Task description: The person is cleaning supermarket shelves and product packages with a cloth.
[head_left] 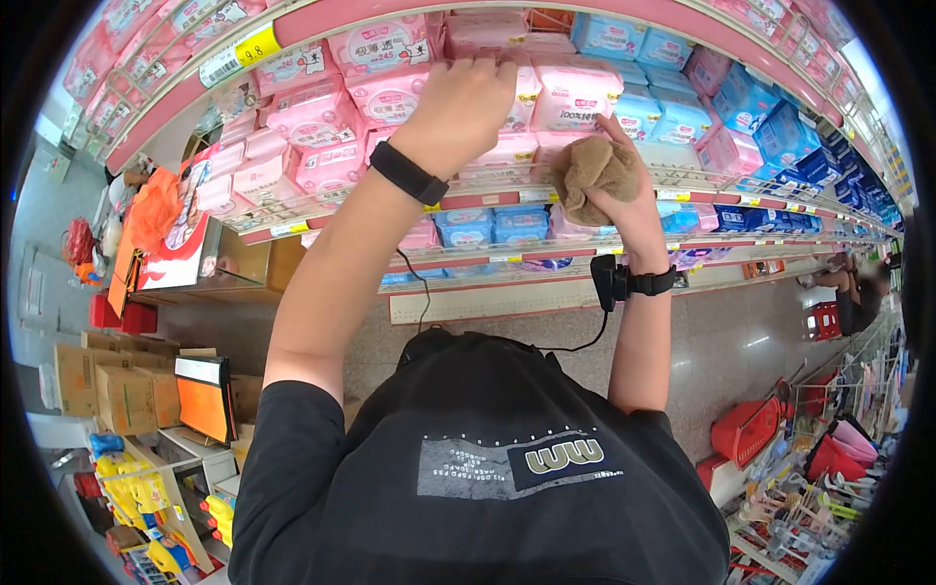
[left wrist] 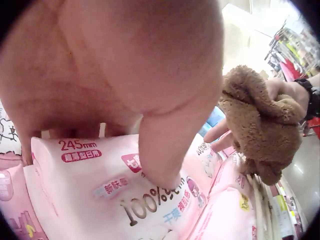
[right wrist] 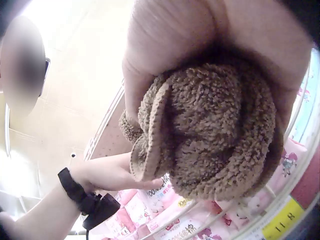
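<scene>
My left hand (head_left: 466,109) (left wrist: 115,60) (right wrist: 112,172) grips a pink-white package (head_left: 525,96) (left wrist: 90,175) marked 245mm on the shelf, thumb on its printed face, other fingers over its far edge. In my right hand (head_left: 634,200) (left wrist: 295,97) (right wrist: 175,35) is a bunched brown fluffy cloth (head_left: 595,175) (left wrist: 265,125) (right wrist: 210,135). An extended right finger reaches beside a neighbouring pink package (head_left: 577,93) (left wrist: 206,160); whether it touches is unclear.
Blue packages (head_left: 682,119) stand right of the pink ones, behind a wire shelf rail (head_left: 702,178). Lower shelves hold more packs. Cardboard boxes (head_left: 125,398) are at the left, a red basket (head_left: 746,431) at the lower right. A person (head_left: 858,302) is in the aisle, far right.
</scene>
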`<state>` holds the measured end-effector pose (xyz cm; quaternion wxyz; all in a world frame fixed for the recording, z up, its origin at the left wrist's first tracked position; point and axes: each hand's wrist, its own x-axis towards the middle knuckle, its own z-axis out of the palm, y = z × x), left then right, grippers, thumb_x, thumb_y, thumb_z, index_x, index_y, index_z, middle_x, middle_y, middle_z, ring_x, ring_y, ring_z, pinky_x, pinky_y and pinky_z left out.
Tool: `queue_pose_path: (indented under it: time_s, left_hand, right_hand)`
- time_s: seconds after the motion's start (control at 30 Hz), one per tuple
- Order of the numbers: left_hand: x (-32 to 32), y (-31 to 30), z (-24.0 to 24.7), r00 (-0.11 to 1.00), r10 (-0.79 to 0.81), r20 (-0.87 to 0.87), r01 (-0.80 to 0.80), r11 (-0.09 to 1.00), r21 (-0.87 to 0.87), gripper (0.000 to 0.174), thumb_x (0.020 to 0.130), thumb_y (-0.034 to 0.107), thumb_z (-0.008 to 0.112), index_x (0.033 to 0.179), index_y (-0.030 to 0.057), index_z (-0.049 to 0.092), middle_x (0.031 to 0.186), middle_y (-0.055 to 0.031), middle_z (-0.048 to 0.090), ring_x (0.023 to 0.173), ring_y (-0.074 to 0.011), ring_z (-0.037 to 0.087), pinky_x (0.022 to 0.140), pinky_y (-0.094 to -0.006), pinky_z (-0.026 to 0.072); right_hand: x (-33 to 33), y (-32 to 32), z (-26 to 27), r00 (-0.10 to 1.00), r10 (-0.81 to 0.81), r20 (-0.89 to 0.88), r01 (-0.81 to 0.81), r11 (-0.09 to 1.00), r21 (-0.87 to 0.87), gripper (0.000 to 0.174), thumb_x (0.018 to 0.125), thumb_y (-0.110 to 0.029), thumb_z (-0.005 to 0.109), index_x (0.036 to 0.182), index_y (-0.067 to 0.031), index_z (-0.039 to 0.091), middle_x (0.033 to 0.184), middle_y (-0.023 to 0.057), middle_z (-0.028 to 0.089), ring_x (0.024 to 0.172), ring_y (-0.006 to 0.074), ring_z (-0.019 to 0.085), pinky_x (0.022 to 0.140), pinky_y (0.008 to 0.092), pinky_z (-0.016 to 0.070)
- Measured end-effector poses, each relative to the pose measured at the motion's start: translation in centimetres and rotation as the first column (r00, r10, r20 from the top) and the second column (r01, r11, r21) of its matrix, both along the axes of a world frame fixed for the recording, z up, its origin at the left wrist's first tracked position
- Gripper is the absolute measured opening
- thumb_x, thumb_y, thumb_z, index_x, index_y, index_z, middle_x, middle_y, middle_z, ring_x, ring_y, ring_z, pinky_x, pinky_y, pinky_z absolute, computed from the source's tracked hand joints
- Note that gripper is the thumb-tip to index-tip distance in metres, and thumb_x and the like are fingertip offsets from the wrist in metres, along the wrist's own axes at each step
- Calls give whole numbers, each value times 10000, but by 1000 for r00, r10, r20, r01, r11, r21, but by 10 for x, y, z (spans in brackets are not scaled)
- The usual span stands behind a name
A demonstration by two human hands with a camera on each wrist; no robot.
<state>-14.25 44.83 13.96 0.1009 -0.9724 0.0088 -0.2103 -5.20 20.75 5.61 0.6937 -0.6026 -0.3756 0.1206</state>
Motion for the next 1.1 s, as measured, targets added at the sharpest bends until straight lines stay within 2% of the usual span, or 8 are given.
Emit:
queue_pose_path:
  time_s: [0.2,0.4,0.5,0.73,0.83,0.93,0.97,1.1]
  left_hand:
    - [1,8,0,1000,-27,-15,26,998,-53,585,824,175,772,1325,-5,530,1178,-227,631,1085,-406,647,886,-517,529]
    - [-1,6,-7,992,-66,112,73,995,-64,633,816,204,785,1346,-14,517,1284,-256,579,1117,-434,630,934,-517,523]
    - [-2,8,-3,996,-58,72,65,993,-94,638,822,202,781,1356,-22,514,1333,-270,551,1128,-448,623,949,-510,524]
    - [-10,10,3,959,-155,239,190,973,-132,627,854,176,748,1412,14,512,1310,-279,561,1132,-468,607,996,-493,512]
    - [-27,12,19,944,-211,255,262,947,-186,579,860,142,729,1394,27,537,1286,-253,575,1142,-447,597,997,-482,505]
    - [-52,13,26,906,-271,326,340,923,-179,487,861,92,707,1328,28,585,1254,-205,594,1146,-409,592,980,-467,499]
    - [-59,15,25,898,-268,350,342,925,-169,454,861,76,700,1302,29,600,1238,-190,601,1145,-396,591,973,-460,498]
    - [-92,15,15,892,-239,383,331,923,-196,349,857,42,689,1204,33,647,1166,-149,631,1120,-368,601,947,-441,500]
  right_hand:
    - [2,-4,-3,999,38,3,-38,999,11,901,721,41,728,1560,-60,415,1609,103,409,1446,236,440,1184,383,375]
    - [-2,-2,-6,1000,23,1,-23,998,54,952,712,24,739,1584,-67,368,1619,103,395,1438,244,450,1181,388,383]
    - [-4,-3,-11,1000,7,17,-8,998,61,963,710,13,754,1586,-69,360,1622,106,391,1436,240,453,1176,386,389]
    - [-10,-10,-10,999,-16,-32,18,998,61,960,722,-13,785,1584,-73,365,1608,113,406,1397,245,489,1159,382,406]
    - [-5,-22,-21,989,-147,15,145,985,94,909,739,-23,784,1561,-67,401,1543,117,482,1342,238,535,1142,374,422]
    - [-12,-30,-23,983,-108,-151,136,973,188,841,757,-48,785,1526,-57,445,1433,106,574,1283,220,575,1118,368,441]
    - [-13,-35,-29,975,-154,-160,181,969,170,756,772,-75,789,1471,-46,505,1326,89,633,1227,205,605,1084,360,465]
    - [-27,-42,-41,966,-226,-123,240,964,116,639,773,-124,817,1360,-31,583,1232,72,656,1152,190,633,1020,342,500]
